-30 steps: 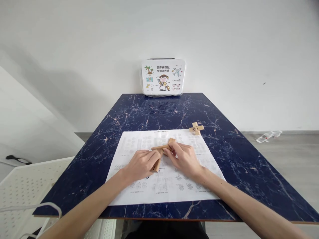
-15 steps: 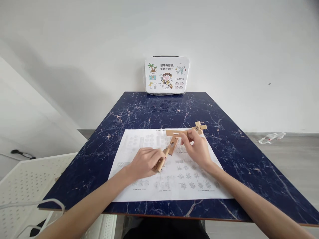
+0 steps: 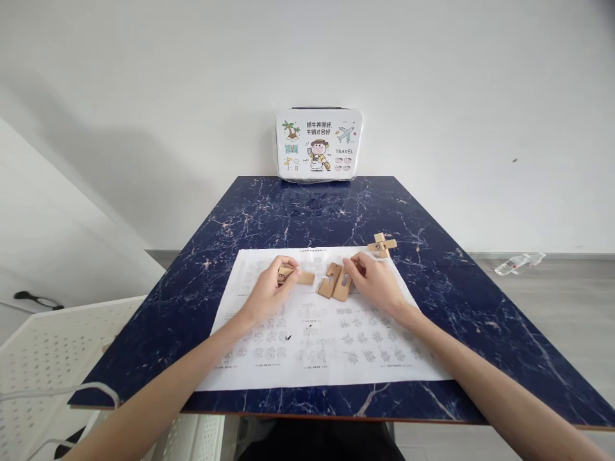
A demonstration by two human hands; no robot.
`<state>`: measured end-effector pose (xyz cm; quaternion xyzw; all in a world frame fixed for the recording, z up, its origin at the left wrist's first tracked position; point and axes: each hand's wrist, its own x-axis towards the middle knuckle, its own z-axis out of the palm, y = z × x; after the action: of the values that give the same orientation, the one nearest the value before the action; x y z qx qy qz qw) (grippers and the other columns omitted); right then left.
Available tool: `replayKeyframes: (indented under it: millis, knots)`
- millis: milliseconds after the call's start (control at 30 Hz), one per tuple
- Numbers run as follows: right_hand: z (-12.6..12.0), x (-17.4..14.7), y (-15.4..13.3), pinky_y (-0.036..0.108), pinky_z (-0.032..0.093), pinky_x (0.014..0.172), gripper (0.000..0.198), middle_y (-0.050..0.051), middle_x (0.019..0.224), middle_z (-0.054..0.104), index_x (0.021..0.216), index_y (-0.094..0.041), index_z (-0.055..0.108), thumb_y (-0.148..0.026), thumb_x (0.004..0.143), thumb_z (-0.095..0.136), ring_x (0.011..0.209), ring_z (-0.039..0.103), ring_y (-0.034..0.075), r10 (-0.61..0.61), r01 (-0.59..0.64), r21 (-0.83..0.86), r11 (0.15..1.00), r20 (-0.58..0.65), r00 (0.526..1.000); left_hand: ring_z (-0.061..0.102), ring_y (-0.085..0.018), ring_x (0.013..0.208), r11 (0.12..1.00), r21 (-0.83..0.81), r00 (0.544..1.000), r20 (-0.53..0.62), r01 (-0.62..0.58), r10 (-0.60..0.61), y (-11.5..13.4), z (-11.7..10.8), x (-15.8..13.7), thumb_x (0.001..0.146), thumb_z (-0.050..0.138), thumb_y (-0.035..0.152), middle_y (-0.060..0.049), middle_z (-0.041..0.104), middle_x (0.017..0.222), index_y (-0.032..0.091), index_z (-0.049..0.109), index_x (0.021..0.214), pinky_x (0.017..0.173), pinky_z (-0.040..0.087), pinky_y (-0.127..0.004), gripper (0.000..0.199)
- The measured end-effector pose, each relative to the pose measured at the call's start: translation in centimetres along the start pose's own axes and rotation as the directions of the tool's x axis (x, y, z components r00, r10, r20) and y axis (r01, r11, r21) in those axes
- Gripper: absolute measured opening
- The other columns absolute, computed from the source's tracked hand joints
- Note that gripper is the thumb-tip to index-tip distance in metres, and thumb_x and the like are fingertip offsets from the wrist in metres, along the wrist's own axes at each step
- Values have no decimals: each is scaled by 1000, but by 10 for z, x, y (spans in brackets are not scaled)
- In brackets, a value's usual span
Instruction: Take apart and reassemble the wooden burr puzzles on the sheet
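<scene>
Between the thumb and fingers of my left hand (image 3: 269,291) is a flat wooden puzzle piece (image 3: 303,277) with a dark mark on it, held over the left-middle of the paper. My right hand (image 3: 377,282) is closed at the upper end of a slotted wooden piece (image 3: 343,283), which has an oblong hole. Just left of that, a notched wooden piece (image 3: 329,280) lies on the printed sheet (image 3: 307,374), side by side with the slotted one. Beyond my right hand, an assembled wooden cross (image 3: 382,244) rests at the paper's top right corner.
A white cartoon-printed case (image 3: 319,144) stands at the table's back against the wall. The dark blue marbled table (image 3: 269,211) extends under the sheet. A white perforated rack (image 3: 43,358) with a cable is at lower left. A clear plastic bottle (image 3: 519,263) lies on the floor at right.
My left hand has moved left and away with its piece, now turned sideways. The slotted piece in my right hand came down and turned from crosswise to lie alongside the notched piece.
</scene>
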<state>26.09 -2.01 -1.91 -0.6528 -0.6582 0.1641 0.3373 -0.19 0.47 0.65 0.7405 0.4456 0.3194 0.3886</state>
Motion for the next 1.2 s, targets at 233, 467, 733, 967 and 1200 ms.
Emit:
replayKeyframes:
  millis: [233, 467, 733, 967, 1200]
  knots:
    - [9, -3, 3, 37, 45, 60, 30, 15, 126, 67, 115, -21, 60, -46, 106, 47, 65, 65, 20, -151, 142, -117, 983, -75, 986, 67, -21, 87, 1000, 26, 1000, -18, 9, -9, -9, -3, 6, 107, 46, 42, -5, 69, 99, 23, 55, 120, 74, 52, -33, 25]
    - [11, -8, -6, 40, 53, 70, 22, 10, 122, 72, 122, -25, 60, -36, 108, 47, 83, 70, 25, -269, 271, -18, 962, 63, 961, 49, -15, 50, 987, 160, 990, 140, -33, 11, -6, -13, 7, 107, 46, 43, 5, 52, 57, 23, 58, 96, 52, 35, -28, 26]
    - [16, -16, -17, 41, 59, 77, 29, 11, 138, 61, 133, -28, 55, -26, 104, 54, 83, 68, 19, -375, 337, 258, 906, 118, 919, 64, -17, 72, 883, 434, 983, 39, -178, 178, -9, -9, 5, 108, 45, 39, -4, 68, 100, 22, 56, 108, 67, 49, -34, 21]
    - [12, -17, -21, 40, 60, 79, 14, 9, 125, 63, 106, -24, 56, -15, 100, 49, 89, 70, 19, -353, 315, 392, 864, 27, 935, 47, -32, 142, 838, 416, 936, 158, -353, 315, -4, -8, 0, 104, 56, 47, -12, 53, 146, 26, 53, 134, 118, 41, -54, 37]
    - [15, -18, -19, 48, 61, 96, 31, 10, 137, 55, 108, -25, 51, -2, 89, 43, 110, 70, 21, -428, 278, 545, 791, 168, 888, 40, -38, 147, 825, 395, 903, 312, -405, 294, 3, 2, -7, 89, 76, 57, -12, 47, 158, 32, 42, 152, 121, 37, -60, 76]
